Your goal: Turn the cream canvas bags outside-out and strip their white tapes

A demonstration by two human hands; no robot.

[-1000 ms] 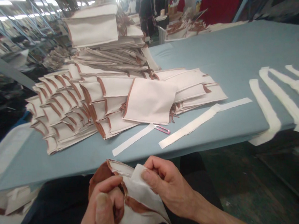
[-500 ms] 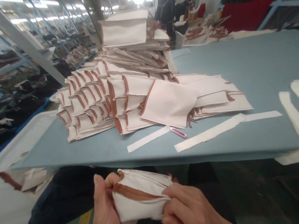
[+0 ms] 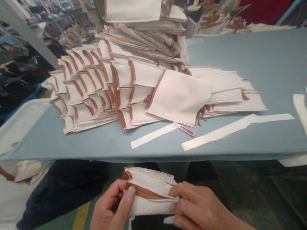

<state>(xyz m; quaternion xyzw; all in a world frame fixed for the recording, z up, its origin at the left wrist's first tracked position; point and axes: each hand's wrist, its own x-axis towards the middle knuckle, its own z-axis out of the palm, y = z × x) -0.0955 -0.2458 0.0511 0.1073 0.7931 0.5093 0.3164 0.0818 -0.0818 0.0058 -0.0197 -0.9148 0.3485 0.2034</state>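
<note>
In front of the table edge, my two hands hold a cream cloth pouch (image 3: 152,207) with brown trim along its opening. My left hand (image 3: 111,207) pinches the brown-edged left end, thumb on top. At the right end, the fingers of my right hand (image 3: 198,206) are closed on the pouch's edge. A small pale tip (image 3: 169,220) shows under those fingers; I cannot make out what it is. Several cream layers lie behind the brown opening.
Rows of cream pouches (image 3: 86,88) with brown edges cover the left of the blue-grey table (image 3: 243,54), with a taller stack (image 3: 133,7) behind. Pink thread snips (image 3: 187,130) lie near white strips (image 3: 154,135). A dark cloth heap (image 3: 64,193) hangs at lower left.
My left thumb has come down onto the brown trim; before, it stood up beside the pouch. The pouch's front now looks flatter. The view has tilted down somewhat.
</note>
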